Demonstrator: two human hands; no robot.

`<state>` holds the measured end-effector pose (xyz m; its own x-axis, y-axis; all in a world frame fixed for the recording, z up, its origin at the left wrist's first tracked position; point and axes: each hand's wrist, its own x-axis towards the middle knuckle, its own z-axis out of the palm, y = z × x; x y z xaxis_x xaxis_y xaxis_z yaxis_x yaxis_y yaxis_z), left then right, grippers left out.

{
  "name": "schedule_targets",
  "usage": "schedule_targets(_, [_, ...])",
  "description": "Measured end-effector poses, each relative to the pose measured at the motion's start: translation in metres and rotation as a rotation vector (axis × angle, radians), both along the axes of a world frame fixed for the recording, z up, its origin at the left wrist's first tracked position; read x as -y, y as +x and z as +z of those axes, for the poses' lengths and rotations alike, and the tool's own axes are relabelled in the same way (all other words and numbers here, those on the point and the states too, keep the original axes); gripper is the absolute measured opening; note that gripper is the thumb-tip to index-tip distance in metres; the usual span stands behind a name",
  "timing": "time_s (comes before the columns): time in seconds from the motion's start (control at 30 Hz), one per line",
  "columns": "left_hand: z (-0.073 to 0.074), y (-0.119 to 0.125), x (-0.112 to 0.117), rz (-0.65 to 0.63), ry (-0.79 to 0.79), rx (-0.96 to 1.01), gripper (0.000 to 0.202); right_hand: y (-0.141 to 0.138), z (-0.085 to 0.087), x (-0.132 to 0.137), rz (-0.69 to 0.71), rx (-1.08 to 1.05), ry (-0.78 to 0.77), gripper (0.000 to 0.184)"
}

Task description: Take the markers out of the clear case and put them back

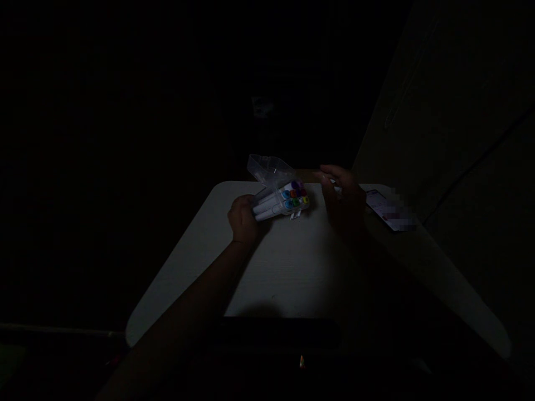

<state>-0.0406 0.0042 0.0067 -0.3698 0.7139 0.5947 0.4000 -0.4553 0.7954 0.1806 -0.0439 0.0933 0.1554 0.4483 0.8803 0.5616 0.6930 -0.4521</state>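
My left hand point(243, 219) is wrapped around the closed end of a clear plastic marker case point(267, 201), holding it tilted above the table. Its hinged transparent lid point(270, 169) stands open at the far side. Several white-barrelled markers with coloured caps point(295, 194) sit inside, blue, orange, red, green, yellow and purple ends facing right. To the right of the case, my right hand point(345, 197) is closed in a pinch, apart from it. A whitish piece, apparently a marker point(336, 188), shows between its thumb and fingers; most of it is hidden in the dark.
The white table point(284, 267) has rounded corners and a dark strip point(284, 332) along its near edge. A lit phone point(382, 210) lies at the back right, close to my right hand. A wall point(468, 139) with a dark cable rises at right. The room is very dim.
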Motion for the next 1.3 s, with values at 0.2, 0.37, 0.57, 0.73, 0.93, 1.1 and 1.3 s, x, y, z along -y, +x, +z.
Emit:
schedule_targets(0.2, [0.002, 0.002, 0.0, -0.002, -0.021, 0.047, 0.044, 0.028, -0.027, -0.029, -0.267, 0.176, -0.162, 0.041])
schedule_targets(0.37, [0.008, 0.003, 0.006, -0.01, -0.034, 0.049, 0.038, 0.058, -0.064, -0.044, -0.521, 0.573, -0.625, 0.057])
schedule_targets(0.57, [0.014, 0.004, 0.009, 0.014, -0.037, 0.01, 0.038, 0.066, -0.087, -0.047, -0.62, 0.703, -0.862, 0.063])
schedule_targets(0.73, [0.012, 0.003, 0.009, -0.006, -0.023, 0.005, 0.041, 0.068, -0.076, -0.046, -0.588, 0.755, -0.897, 0.054])
schedule_targets(0.93, [0.006, 0.001, 0.006, -0.011, 0.003, 0.01, 0.043, 0.059, -0.056, -0.036, -0.524, 0.867, -0.955, 0.046])
schedule_targets(1.1, [0.0, -0.001, 0.003, -0.018, 0.016, 0.013, 0.041, 0.051, -0.054, -0.028, -0.425, 0.887, -0.953, 0.042])
schedule_targets(1.3, [0.003, 0.001, 0.004, 0.0, -0.004, -0.004, 0.04, 0.062, -0.044, -0.037, -0.33, 0.545, -0.63, 0.042])
